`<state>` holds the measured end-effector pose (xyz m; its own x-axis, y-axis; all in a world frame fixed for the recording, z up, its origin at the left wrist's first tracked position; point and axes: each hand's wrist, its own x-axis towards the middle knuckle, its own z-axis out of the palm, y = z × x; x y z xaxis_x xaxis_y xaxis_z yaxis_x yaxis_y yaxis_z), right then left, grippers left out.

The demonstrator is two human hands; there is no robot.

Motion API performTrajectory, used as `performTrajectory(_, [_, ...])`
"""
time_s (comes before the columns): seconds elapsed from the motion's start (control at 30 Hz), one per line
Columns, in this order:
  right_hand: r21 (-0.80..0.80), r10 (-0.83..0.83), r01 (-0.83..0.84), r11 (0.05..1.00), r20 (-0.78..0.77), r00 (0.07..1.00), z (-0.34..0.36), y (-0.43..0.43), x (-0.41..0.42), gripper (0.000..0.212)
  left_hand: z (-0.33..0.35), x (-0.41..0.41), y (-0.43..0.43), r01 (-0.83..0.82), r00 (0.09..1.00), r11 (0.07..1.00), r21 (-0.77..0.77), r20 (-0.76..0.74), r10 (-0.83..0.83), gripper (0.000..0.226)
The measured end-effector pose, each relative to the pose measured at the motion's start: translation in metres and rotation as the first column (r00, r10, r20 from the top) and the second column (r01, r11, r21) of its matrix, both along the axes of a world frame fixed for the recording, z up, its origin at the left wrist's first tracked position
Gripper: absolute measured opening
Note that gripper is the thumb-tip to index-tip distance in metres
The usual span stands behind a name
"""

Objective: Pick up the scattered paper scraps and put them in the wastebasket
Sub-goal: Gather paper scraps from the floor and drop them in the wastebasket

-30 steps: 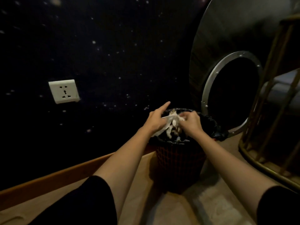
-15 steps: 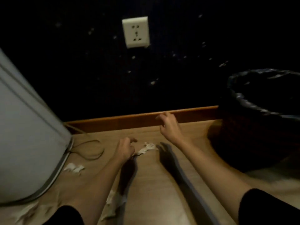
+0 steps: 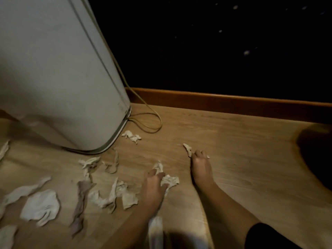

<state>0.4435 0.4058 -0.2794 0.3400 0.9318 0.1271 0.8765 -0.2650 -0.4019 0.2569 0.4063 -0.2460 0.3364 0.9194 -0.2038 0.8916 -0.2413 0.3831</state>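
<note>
While both hands are down on the wooden floor (image 3: 233, 141), the clearing is, by my judgement, far from finished. Nearest the camera a blurred pale strip (image 3: 155, 230) lies by the left forearm. Just beyond, the left hand (image 3: 154, 184) has its fingers curled together around a crumpled scrap (image 3: 169, 180), with another bit (image 3: 159, 166) poking out at the fingertips. The right hand (image 3: 200, 168) reaches a little farther, its fingertips pinched on a small torn scrap (image 3: 187, 150) that touches the floor. To the left, many more paper scraps (image 3: 41, 205) lie spread across the boards, some overlapping, and one (image 3: 131, 136) sits just beside the base of a tall white appliance (image 3: 53, 69). A yellowish cord (image 3: 150, 121) loops behind it, near the wooden skirting (image 3: 233, 101) and the dark speckled wall (image 3: 215, 51). The wastebasket is not clearly in view; a dark shape (image 3: 318, 150) at the right edge may be it or its shadow, I cannot tell which. Most of the scraps seem left to gather
</note>
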Motion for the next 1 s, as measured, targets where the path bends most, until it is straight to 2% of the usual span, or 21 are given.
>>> performTrajectory(0.07, [0.003,-0.001,0.001,1.000,-0.002,1.000,-0.003,-0.008,-0.012,0.013,-0.002,-0.003,-0.008,0.005,0.995,1.000,0.016,0.103,-0.006,0.029])
performTrajectory(0.13, [-0.034,-0.032,0.031,0.999,-0.032,0.999,0.001,-0.002,-0.015,0.017,-0.001,-0.008,-0.005,-0.023,0.987,1.000,0.006,0.158,0.022,0.034])
performTrajectory(0.33, [-0.077,0.048,-0.074,0.994,-0.299,0.953,0.042,0.052,-0.034,0.029,0.037,-0.045,0.039,-0.162,0.980,0.986,0.031,0.120,0.157,0.029])
performTrajectory(0.47, [-0.073,0.207,-0.241,0.968,-0.315,0.926,0.060,0.101,-0.088,0.039,0.081,-0.090,0.086,0.062,0.998,0.991,0.120,-0.027,-0.059,0.020])
performTrajectory(0.57, [-0.082,0.327,-0.358,0.930,-0.263,0.908,0.067,0.134,-0.131,0.051,0.114,-0.123,0.110,0.247,0.962,0.959,0.138,-0.156,-0.225,0.021])
performTrajectory(0.7, [-0.157,0.363,-0.406,0.900,-0.241,0.900,0.059,0.168,-0.174,0.064,0.142,-0.174,0.125,0.267,0.951,0.946,0.183,-0.208,-0.228,0.025])
performTrajectory(0.8, [-0.228,0.256,-0.321,0.919,-0.273,0.927,0.039,0.183,-0.191,0.056,0.132,-0.214,0.132,0.138,0.980,0.963,0.232,-0.172,-0.099,0.029])
performTrajectory(0.93, [-0.163,0.140,-0.182,0.970,-0.237,0.961,0.027,0.165,-0.204,0.017,0.075,-0.252,0.135,-0.053,0.998,0.981,0.186,-0.018,0.057,0.037])
performTrajectory(1.0, [-0.170,0.097,-0.138,0.976,-0.230,0.968,0.025,0.151,-0.209,0.018,0.046,-0.255,0.135,-0.121,0.992,0.983,0.136,0.045,0.115,0.045])
